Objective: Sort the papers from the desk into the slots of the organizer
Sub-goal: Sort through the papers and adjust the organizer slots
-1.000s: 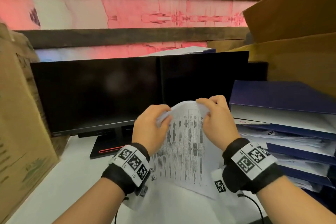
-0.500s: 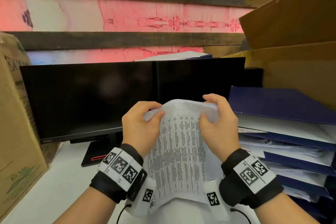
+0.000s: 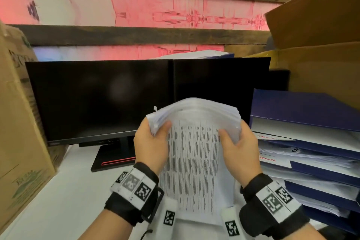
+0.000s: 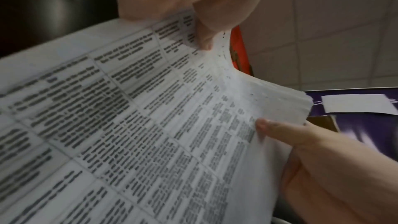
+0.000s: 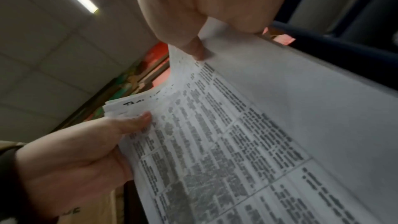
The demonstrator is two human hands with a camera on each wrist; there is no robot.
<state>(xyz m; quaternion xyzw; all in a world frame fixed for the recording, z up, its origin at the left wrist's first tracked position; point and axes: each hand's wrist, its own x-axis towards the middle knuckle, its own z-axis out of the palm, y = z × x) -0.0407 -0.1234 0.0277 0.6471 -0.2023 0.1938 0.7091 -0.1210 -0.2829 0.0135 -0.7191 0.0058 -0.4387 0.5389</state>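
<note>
A thick stack of printed papers (image 3: 194, 154) with table text stands upright in front of me over the white desk (image 3: 64, 200), its top bowed forward. My left hand (image 3: 153, 142) grips its upper left edge, thumb on the front page. My right hand (image 3: 236, 143) grips the upper right edge the same way. In the left wrist view the papers (image 4: 129, 125) fill the frame, with the right hand's thumb (image 4: 280, 134) on them. In the right wrist view the stack (image 5: 237, 142) shows with the left hand (image 5: 86, 156) holding it. The blue organizer (image 3: 311, 142) with stacked slots stands just right.
Two dark monitors (image 3: 136, 95) stand behind the papers, one on a black stand (image 3: 115, 157). A cardboard box (image 3: 17, 122) stands at the left desk edge. More cardboard boxes (image 3: 321, 45) rise behind the organizer, whose slots hold papers and labelled sheets (image 3: 272, 138).
Both hands have slid from the top middle of the stack to its upper corners. The curled top of the papers has straightened and the stack stands more upright.
</note>
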